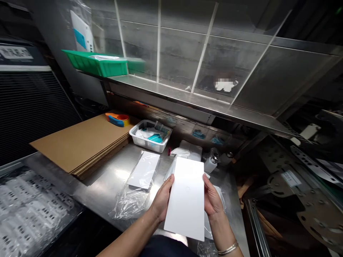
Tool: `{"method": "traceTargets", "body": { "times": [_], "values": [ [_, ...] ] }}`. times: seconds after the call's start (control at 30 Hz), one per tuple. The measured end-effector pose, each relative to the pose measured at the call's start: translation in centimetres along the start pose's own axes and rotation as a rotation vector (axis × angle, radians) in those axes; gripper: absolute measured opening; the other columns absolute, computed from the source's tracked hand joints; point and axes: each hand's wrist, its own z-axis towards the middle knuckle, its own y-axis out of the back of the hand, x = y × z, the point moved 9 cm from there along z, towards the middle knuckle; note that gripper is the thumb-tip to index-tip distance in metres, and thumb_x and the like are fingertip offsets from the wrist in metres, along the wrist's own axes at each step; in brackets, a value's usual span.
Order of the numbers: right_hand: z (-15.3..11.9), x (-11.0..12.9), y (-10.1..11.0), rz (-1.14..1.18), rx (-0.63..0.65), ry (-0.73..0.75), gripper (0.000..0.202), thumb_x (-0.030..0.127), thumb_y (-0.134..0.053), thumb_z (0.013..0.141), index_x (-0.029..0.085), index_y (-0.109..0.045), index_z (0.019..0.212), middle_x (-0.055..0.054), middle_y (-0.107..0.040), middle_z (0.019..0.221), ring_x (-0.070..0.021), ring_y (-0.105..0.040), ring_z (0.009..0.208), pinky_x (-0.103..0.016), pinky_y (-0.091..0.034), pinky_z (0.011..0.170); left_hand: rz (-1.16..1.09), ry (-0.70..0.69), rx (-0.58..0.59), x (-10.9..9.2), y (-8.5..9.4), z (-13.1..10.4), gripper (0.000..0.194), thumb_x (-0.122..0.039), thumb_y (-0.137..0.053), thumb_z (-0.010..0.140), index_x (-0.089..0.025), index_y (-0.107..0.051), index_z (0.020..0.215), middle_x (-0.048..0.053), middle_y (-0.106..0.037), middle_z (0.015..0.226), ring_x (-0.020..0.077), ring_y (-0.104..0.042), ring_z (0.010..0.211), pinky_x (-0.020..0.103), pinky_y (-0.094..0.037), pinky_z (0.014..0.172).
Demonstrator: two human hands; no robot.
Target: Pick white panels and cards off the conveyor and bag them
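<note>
A plain white rectangular panel [185,200] is held up in front of me by its two long edges. My left hand [163,198] grips its left edge, thumb at the front. On the right edge, my right hand [213,196] closes the same way, with a bracelet at the wrist. Left of the panel, a similar white piece in a clear plastic bag [144,169] lies on the metal table [102,194]. Partly hidden behind the panel and my right hand is more white material, whose kind I cannot make out.
Brown cardboard sheets [83,142] are stacked at the left, with a tape roll [118,119] on top. A white basket [150,135] and a pump bottle [211,163] stand at the back. Above runs a metal shelf [171,93] bearing a green tray [99,66]. Bagged parts [32,210] lie lower left.
</note>
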Motion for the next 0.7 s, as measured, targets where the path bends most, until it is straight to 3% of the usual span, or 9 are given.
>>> {"method": "traceTargets", "body": {
  "times": [0.13, 0.23, 0.3, 0.4, 0.53, 0.63, 0.7],
  "values": [
    [0.3, -2.4, 0.3, -0.032, 0.062, -0.167, 0.046, 0.053, -0.057, 0.076, 0.014, -0.066, 0.098, -0.009, -0.071, 0.088, -0.0256, -0.066, 0.081, -0.039, -0.052, 0.071, 0.193, -0.136, 0.154, -0.7, -2.3, -1.6, 0.059, -0.053, -0.044, 0.084, -0.022, -0.04, 0.134, 0.011, -0.055, 0.126, 0.0282, -0.054, 0.111, 0.039, -0.044, 0.091],
    [0.2, -2.7, 0.3, 0.045, 0.081, -0.127, 0.036, 0.05, -0.056, 0.078, 0.018, -0.068, 0.089, 0.0, -0.066, 0.067, -0.0143, -0.061, 0.059, -0.025, -0.052, 0.057, 0.592, -0.158, 0.43, 1.2, -5.0, -3.6, 0.088, -0.046, -0.067, 0.072, -0.031, -0.016, 0.142, 0.003, -0.019, 0.15, 0.0304, -0.028, 0.133, 0.038, -0.034, 0.103],
    [0.0, -2.1, 0.4, 0.052, 0.07, -0.025, 0.031, 0.049, -0.055, 0.08, 0.024, -0.067, 0.092, 0.005, -0.058, 0.059, -0.008, -0.052, 0.047, -0.017, -0.045, 0.045, 0.867, -0.167, 0.546, 3.0, -5.6, -4.4, 0.105, -0.042, -0.074, 0.065, -0.032, -0.003, 0.142, -0.001, 0.002, 0.152, 0.0309, -0.006, 0.138, 0.039, -0.027, 0.107],
    [-0.1, -1.7, 0.8, -0.026, 0.037, 0.053, 0.034, 0.056, -0.052, 0.079, 0.03, -0.066, 0.095, 0.007, -0.052, 0.056, -0.0078, -0.043, 0.04, -0.017, -0.038, 0.034, 1.073, -0.231, 0.565, 4.3, -5.4, -4.1, 0.102, -0.05, -0.066, 0.069, -0.03, 0.005, 0.14, -0.003, 0.011, 0.151, 0.0277, 0.008, 0.138, 0.042, -0.017, 0.111],
    [0.0, -1.4, 1.8, -0.104, -0.006, 0.087, 0.041, 0.063, -0.055, 0.073, 0.03, -0.066, 0.093, 0.006, -0.049, 0.053, -0.0093, -0.041, 0.037, -0.019, -0.037, 0.031, 1.101, -0.224, 0.552, 4.9, -5.7, -4.0, 0.101, -0.05, -0.065, 0.071, -0.03, 0.006, 0.14, -0.002, 0.01, 0.151, 0.0254, 0.009, 0.138, 0.043, -0.01, 0.112],
    [0.1, -1.6, 2.6, -0.129, -0.044, 0.095, 0.041, 0.06, -0.055, 0.074, 0.027, -0.066, 0.097, 0.007, -0.052, 0.056, -0.0072, -0.044, 0.039, -0.016, -0.036, 0.033, 1.0, -0.156, 0.502, 4.8, -5.8, -4.1, 0.105, -0.04, -0.073, 0.066, -0.033, 0.0, 0.141, -0.003, 0.009, 0.152, 0.0277, 0.005, 0.139, 0.044, -0.015, 0.111],
    [0.2, -1.9, 3.3, -0.151, -0.076, 0.098, 0.04, 0.056, -0.056, 0.075, 0.023, -0.066, 0.096, 0.006, -0.056, 0.057, -0.0073, -0.049, 0.042, -0.016, -0.039, 0.036, 0.808, -0.11, 0.451, 4.2, -5.7, -3.8, 0.106, -0.031, -0.077, 0.062, -0.034, -0.008, 0.142, -0.001, 0.004, 0.152, 0.0311, -0.009, 0.138, 0.043, -0.026, 0.107]
  ]
}}
